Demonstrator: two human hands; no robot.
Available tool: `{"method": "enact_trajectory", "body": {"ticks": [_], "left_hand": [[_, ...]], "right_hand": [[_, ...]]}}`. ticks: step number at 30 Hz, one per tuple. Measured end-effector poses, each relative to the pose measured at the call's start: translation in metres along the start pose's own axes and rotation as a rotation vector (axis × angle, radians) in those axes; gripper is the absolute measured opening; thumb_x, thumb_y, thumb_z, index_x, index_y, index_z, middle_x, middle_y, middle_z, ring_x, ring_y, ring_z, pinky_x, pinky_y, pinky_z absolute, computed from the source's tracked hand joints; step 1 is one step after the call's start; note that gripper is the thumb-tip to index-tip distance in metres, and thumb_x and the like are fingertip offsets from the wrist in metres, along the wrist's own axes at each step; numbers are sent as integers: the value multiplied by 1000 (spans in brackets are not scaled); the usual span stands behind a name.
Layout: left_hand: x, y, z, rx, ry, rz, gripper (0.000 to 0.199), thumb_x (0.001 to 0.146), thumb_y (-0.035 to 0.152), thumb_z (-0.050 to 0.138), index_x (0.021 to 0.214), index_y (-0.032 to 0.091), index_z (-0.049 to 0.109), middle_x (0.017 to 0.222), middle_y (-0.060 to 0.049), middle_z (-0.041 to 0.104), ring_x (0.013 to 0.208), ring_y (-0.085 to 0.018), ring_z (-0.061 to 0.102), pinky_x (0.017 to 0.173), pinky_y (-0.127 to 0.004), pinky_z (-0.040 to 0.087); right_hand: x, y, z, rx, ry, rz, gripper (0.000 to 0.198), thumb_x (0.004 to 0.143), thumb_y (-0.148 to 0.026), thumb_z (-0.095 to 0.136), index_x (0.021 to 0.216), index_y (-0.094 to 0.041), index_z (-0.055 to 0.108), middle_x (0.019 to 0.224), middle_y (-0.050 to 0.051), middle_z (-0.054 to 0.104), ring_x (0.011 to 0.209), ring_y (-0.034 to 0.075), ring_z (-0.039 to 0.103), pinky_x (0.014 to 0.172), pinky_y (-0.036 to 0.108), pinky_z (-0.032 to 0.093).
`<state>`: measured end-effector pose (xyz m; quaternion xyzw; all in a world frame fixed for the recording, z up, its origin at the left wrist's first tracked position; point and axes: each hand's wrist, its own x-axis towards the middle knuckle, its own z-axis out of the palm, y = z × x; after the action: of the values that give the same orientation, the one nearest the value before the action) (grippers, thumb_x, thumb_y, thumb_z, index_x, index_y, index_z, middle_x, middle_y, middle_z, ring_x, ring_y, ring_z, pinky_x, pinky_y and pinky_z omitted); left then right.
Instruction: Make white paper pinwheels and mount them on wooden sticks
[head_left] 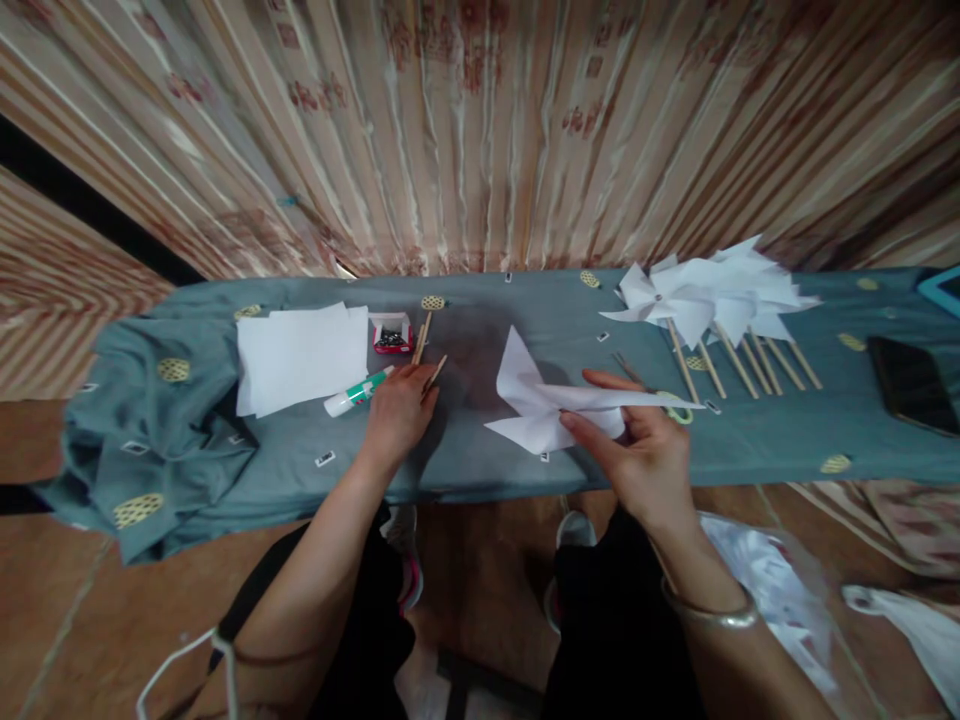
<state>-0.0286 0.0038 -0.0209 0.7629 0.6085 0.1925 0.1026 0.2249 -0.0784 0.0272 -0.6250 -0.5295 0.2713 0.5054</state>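
Observation:
My right hand point(645, 450) pinches a white paper pinwheel point(521, 395) at its middle, thumb in front. Its folded blades spread to either side above the cloth. Over by the wooden sticks point(421, 338), my left hand point(401, 415) has its fingers closed on one wooden stick point(435, 373); part of that stick is hidden by the fingers. A green and white glue stick point(358, 392) lies right beside this hand. Just beyond is a small red and white box point(392, 333) of dark metal pins. Scissors point(675, 405) with pale green handles lie partly behind my right hand.
Finished pinwheels point(720, 295) on sticks lie overlapping at the right. A stack of white paper point(304, 360) rests at the left. A dark phone point(911, 380) is near the right end of the cloth-covered table point(480, 470). Curtains point(480, 140) hang behind; a plastic bag point(780, 580) sits below.

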Motion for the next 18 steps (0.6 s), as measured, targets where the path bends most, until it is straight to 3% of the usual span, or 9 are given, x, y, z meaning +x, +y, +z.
{"method": "enact_trajectory", "body": {"ticks": [2, 5, 10, 14, 18], "left_hand": [[3, 2, 1, 58, -15, -11, 25, 85, 13, 55, 105, 15, 71, 105, -12, 71, 101, -29, 67, 91, -39, 52], [6, 6, 4, 85, -21, -52, 25, 86, 12, 52, 101, 15, 72, 104, -12, 71, 95, -27, 69, 85, -37, 53], [8, 13, 7, -14, 23, -96, 28, 83, 10, 53, 101, 14, 73, 101, -14, 71, 91, -27, 68, 84, -37, 52], [7, 17, 6, -331, 90, -54, 22, 76, 12, 59, 91, 15, 75, 90, -8, 72, 87, -23, 67, 84, -34, 51], [6, 27, -2, -723, 115, -93, 22, 75, 27, 64, 90, 15, 75, 85, -5, 72, 71, -16, 64, 66, -27, 51]], "right_hand": [[-4, -1, 1, -58, -24, -49, 36, 75, -33, 77, 109, -21, 72, 101, 5, 77, 63, 14, 67, 53, 26, 53], [-10, -5, 2, -123, -53, -174, 30, 80, -28, 72, 109, -22, 71, 101, 4, 77, 74, 16, 71, 63, 27, 58], [-19, -14, 4, -168, -151, -422, 41, 87, -18, 62, 127, -25, 58, 89, -1, 77, 88, 18, 73, 84, 36, 59], [-22, -20, 3, -194, -163, -618, 48, 90, -12, 57, 135, -25, 48, 89, -1, 77, 90, 18, 72, 90, 37, 58], [-26, -26, 1, -205, -152, -697, 50, 90, -9, 56, 137, -25, 45, 91, -1, 77, 92, 17, 71, 89, 35, 58]]}}
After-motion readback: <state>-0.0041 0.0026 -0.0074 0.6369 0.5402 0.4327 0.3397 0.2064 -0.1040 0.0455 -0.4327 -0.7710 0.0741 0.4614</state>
